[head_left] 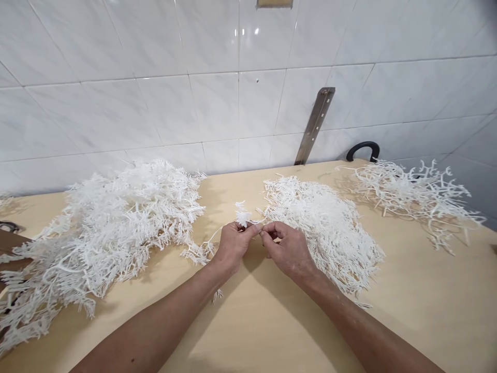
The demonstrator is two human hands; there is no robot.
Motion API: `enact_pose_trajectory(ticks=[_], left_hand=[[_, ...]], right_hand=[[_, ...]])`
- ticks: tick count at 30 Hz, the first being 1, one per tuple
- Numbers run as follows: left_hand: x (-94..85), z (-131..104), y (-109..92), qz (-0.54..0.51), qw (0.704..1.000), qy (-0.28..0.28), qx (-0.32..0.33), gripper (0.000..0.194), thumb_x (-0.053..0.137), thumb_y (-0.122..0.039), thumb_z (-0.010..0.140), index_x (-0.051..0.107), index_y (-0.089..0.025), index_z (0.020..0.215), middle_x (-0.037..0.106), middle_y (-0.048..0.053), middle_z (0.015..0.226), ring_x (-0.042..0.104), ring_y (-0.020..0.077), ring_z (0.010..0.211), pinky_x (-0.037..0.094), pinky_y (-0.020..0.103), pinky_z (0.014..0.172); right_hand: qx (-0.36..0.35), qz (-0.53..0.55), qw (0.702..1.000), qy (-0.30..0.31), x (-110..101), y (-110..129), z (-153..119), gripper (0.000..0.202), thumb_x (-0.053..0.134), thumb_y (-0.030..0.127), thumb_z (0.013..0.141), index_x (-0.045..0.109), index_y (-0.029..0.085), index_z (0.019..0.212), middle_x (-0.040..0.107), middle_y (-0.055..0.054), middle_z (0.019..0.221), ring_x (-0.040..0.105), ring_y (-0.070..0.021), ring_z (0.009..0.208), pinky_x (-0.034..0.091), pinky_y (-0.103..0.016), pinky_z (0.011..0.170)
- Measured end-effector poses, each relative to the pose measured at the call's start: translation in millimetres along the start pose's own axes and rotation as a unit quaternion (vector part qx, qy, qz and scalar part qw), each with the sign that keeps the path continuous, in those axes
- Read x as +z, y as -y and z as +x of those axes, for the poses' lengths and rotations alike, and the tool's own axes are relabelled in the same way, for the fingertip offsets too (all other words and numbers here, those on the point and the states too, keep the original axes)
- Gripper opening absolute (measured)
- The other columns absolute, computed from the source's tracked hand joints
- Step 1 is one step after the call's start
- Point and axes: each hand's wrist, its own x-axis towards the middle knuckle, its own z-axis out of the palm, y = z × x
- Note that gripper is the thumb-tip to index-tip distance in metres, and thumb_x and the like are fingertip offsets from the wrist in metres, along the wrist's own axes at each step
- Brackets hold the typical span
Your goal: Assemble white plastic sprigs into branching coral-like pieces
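Note:
Between the piles, my left hand (233, 243) is closed on a white branched strand (243, 214), whose feathery tip rises above the fingers. A thin part of a strand trails from its left side toward a small white clump (198, 253). My right hand (286, 246) touches the left one at the fingertips, its thumb and index finger pinched on something too small to make out. Just right of it lies a pile of white strands (330, 228). A larger, fluffier white pile (132, 212) spreads over the left of the table.
The pale wooden table (435, 295) stands against a tiled wall. Looser, thicker white strands (411, 194) lie at the back right, beside a black curved handle (363, 150). A metal strip (315, 126) leans at the wall. A brown object (13, 248) sits at the left edge.

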Motion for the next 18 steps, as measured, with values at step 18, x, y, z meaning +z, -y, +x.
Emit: enact_pose_trajectory(ticks=[18], left_hand=[[-1.4,4.1,11.8,0.202,0.966,-0.051,0.151,0.026,0.062,-0.032,0.082,0.051,-0.019,0.062,0.051,-0.003,0.057,0.044,0.0133,0.058,0.033,0.025,0.059]], right_hand=[[0.058,-0.001,0.998,-0.028,12.1,5.7,3.9,0.007,0.056,0.028,0.077,0.054,0.023,0.072,0.067,-0.003,0.063,0.064,-0.0186,0.052,0.052,-0.030,0.049]])
